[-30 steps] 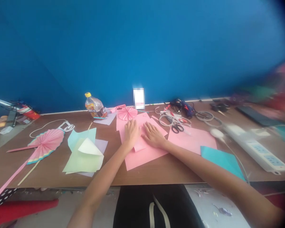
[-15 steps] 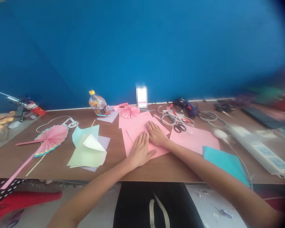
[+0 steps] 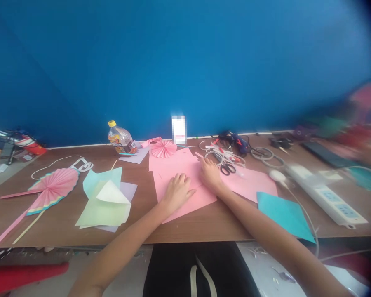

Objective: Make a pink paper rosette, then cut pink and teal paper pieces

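Note:
My left hand (image 3: 178,190) lies on a pink sheet of paper (image 3: 170,208) with its fingers a little apart, palm down. Just right of it, my right hand (image 3: 210,175) has its fingers bent together on a narrow pink paper strip (image 3: 199,155), whose end sticks out past the fingertips. My palm hides the rest of that strip. More pink paper (image 3: 253,181) extends to the right under the scissors (image 3: 228,169). Behind the hands sits a round pleated pink paper fan (image 3: 163,149).
At left lie a larger pleated fan (image 3: 57,187) and a stack of green and blue sheets (image 3: 103,206). A bottle with a yellow cap (image 3: 120,140) stands at the back. Tangled cables (image 3: 224,154), a teal sheet (image 3: 284,214) and a power strip (image 3: 334,200) are at right.
My right hand has moved from lying flat on the pink sheet to the strip at its right, fingers now bent. My left hand has slid slightly, fingers more spread. The view has shifted right.

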`<action>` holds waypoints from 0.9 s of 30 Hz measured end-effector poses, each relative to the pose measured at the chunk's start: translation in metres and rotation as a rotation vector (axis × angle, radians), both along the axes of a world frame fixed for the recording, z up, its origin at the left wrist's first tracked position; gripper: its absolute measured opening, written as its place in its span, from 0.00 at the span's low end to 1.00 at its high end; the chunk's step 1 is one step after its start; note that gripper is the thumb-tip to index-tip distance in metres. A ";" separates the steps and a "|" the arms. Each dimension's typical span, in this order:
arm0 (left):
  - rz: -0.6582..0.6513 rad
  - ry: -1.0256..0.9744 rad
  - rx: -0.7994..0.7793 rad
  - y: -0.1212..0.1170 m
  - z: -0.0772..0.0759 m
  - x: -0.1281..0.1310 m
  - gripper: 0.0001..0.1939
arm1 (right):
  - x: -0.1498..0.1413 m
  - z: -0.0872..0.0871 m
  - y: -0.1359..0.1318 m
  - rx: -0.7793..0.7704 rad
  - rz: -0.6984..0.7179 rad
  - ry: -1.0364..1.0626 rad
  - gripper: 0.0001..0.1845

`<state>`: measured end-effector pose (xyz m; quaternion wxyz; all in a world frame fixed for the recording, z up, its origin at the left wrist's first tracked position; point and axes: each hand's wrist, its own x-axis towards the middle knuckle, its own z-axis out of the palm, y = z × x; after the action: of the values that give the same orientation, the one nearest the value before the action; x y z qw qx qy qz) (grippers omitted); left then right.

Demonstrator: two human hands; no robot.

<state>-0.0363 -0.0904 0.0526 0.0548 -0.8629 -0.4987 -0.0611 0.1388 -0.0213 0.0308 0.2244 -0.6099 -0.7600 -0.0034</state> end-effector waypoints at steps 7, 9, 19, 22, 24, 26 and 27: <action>-0.131 0.154 0.065 0.005 -0.001 0.004 0.09 | 0.000 0.002 0.004 0.087 -0.048 0.108 0.27; -0.147 0.199 0.082 0.002 0.001 0.007 0.13 | -0.001 0.004 0.003 0.148 -0.048 0.103 0.25; 0.190 0.031 -0.061 0.032 0.030 0.000 0.14 | 0.001 0.020 -0.006 0.328 0.016 0.189 0.17; 0.302 -0.274 0.104 0.049 0.045 -0.013 0.13 | 0.006 0.027 -0.001 0.373 -0.028 0.434 0.15; 0.316 -0.576 0.217 0.062 0.055 -0.019 0.16 | 0.013 0.033 0.006 0.394 -0.091 0.598 0.14; 0.302 -0.959 0.326 0.077 0.060 -0.022 0.20 | 0.023 0.039 0.014 0.384 -0.132 0.686 0.13; 0.303 -1.152 0.368 0.085 0.059 -0.021 0.21 | 0.029 0.042 0.018 0.368 -0.134 0.709 0.12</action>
<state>-0.0573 -0.0053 0.1117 -0.0670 -0.5877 -0.5462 -0.5932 0.1682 -0.0032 0.0728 0.5775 -0.5712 -0.5806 0.0564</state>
